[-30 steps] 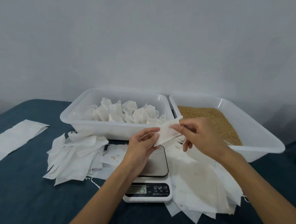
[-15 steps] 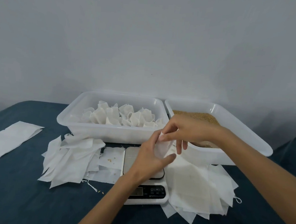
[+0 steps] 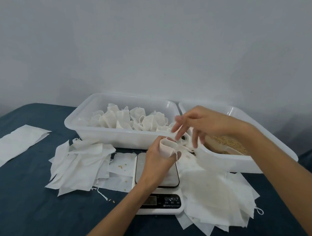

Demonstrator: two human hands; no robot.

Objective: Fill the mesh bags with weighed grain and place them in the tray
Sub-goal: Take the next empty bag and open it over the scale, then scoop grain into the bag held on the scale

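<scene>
My left hand (image 3: 159,159) grips a white mesh bag (image 3: 166,147) with its mouth held open, above the steel plate of a small kitchen scale (image 3: 156,183). My right hand (image 3: 196,125) hovers blurred just above and right of the bag, fingers spread and hanging down, over the near left corner of the grain tray (image 3: 240,162). Brown grain (image 3: 228,143) shows inside that tray. Left of it stands a white tray (image 3: 117,136) holding several filled, tied bags (image 3: 133,120).
Loose empty bags lie in a heap (image 3: 218,196) right of the scale and another heap (image 3: 79,166) on its left. A flat white sheet (image 3: 14,144) lies at the far left on the dark blue tabletop. A few spilled grains (image 3: 122,166) sit beside the scale.
My left hand has curled round the bag and opened its mouth. My right hand has let go of it and lifted away with spread fingers toward the grain tray.
</scene>
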